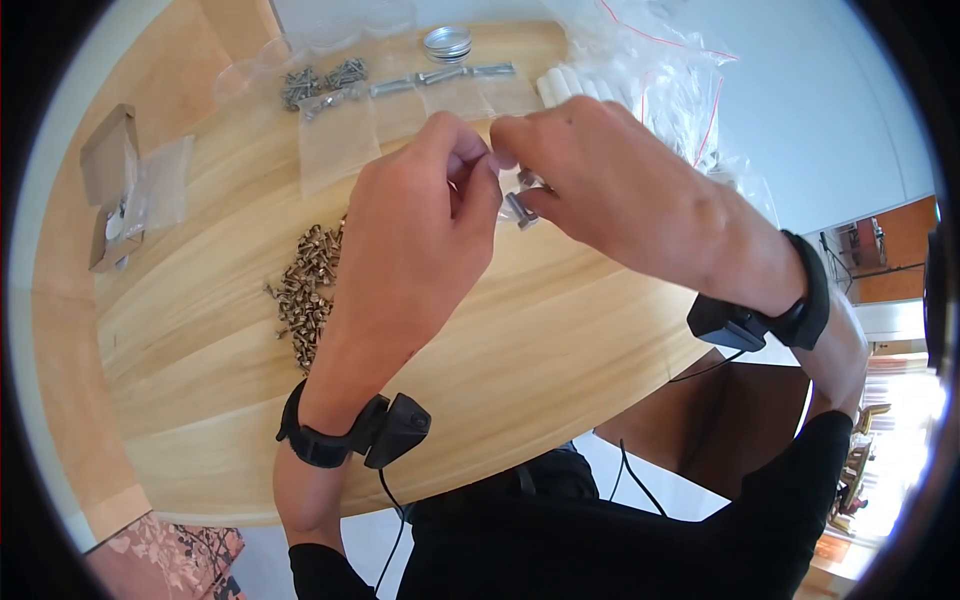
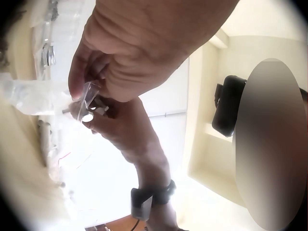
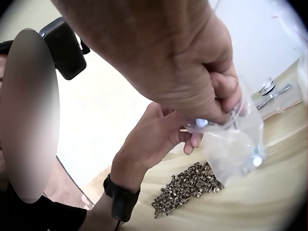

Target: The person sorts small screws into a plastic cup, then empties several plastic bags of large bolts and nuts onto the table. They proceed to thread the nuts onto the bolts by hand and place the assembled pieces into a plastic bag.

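In the head view my left hand (image 1: 415, 230) and right hand (image 1: 610, 185) meet over the table. The left fingers pinch the edge of a small clear plastic bag (image 2: 90, 94), mostly hidden by the hands in the head view. Silver bolts (image 1: 520, 208) stick out beside my right thumb, held in the curled right hand. In the right wrist view the clear bag (image 3: 228, 151) hangs below the right fingertips, with a shiny bolt (image 3: 257, 160) at its lower end.
Brass-coloured screws (image 1: 308, 285) lie piled left of my left arm. Farther back are grey screws (image 1: 325, 83), bagged bolts (image 1: 440, 75), a round metal tin (image 1: 447, 43), white cylinders (image 1: 575, 85) and plastic bags (image 1: 670, 90). An open cardboard box (image 1: 110, 185) stands at the left.
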The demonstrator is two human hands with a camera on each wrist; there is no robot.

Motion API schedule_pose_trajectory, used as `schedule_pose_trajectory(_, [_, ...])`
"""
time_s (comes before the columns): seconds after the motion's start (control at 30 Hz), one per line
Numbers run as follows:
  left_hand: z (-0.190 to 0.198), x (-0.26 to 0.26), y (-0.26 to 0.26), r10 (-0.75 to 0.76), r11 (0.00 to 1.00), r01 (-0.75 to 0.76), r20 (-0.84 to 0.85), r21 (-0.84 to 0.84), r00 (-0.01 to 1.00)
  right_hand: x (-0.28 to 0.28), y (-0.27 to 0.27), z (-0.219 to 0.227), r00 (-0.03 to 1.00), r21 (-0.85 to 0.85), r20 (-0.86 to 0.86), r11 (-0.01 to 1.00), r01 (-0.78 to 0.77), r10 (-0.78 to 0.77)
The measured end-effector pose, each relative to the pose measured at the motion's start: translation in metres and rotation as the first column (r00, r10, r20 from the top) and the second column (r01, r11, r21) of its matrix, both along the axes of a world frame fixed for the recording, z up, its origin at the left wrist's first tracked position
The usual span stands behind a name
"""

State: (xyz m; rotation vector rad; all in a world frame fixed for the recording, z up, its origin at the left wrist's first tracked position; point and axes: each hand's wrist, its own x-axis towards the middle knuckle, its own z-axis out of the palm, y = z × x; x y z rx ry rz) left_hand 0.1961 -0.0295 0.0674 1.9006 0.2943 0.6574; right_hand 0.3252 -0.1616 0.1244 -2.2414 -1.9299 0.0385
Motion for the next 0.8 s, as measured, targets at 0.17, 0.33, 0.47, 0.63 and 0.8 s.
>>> schedule_pose_trajectory(0.17, [0.006,-0.005,0.006,0.032,0.999,-0.033,-0.046,-0.023,0.998,0.003,0.011,0.006,0.967,0.196,0.176,0.956,-0.217,0.184])
schedule_pose_trajectory(0.33, [0.001,-0.001,0.018,0.09,0.993,-0.094,-0.073,-0.066,0.993,0.003,0.018,0.009,0.992,0.188,0.115,0.98,-0.064,0.043])
schedule_pose_trajectory(0.47, [-0.004,-0.001,0.022,0.1,0.989,-0.102,-0.024,-0.109,0.995,-0.01,0.01,0.006,0.999,0.275,0.035,0.96,-0.049,0.041])
schedule_pose_trajectory(0.63, [0.008,-0.006,0.019,0.006,1.0,-0.007,-0.121,-0.008,0.993,0.001,0.013,-0.001,0.998,0.094,-0.042,0.994,0.056,-0.052])
schedule_pose_trajectory(0.8, [0.01,-0.006,0.014,0.036,0.999,-0.035,-0.083,0.019,0.996,0.0,0.007,0.003,0.999,0.025,-0.023,0.999,0.031,-0.031])
